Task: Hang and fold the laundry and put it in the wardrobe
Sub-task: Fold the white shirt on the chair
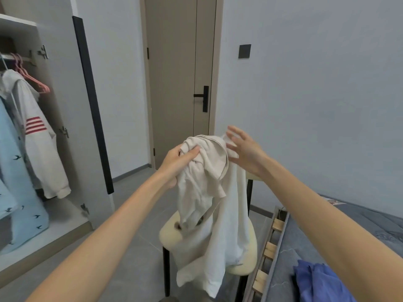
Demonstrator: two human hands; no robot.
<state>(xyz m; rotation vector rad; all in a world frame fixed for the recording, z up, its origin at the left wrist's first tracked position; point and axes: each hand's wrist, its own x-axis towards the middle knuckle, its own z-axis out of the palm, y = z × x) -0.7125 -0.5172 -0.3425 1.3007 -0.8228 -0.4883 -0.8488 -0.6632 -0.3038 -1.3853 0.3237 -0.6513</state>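
We have left hand [181, 159] clamped on bunched cream-white fabric top [218, 214]; right hand [242, 149] with fingers apart, at its edge. We should find shoulder seams, shake flat, then take pink plastic hanger [32, 81].

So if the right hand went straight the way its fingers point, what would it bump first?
Most likely the cream top, which the left hand grips bunched. The open right hand aims its fingers up and left, right at the cloth's edge. Depth is unclear, so they may already touch it.

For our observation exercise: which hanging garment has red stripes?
The white jacket; red stripes cross its sleeve, while the light blue garment beside it shows small birds.
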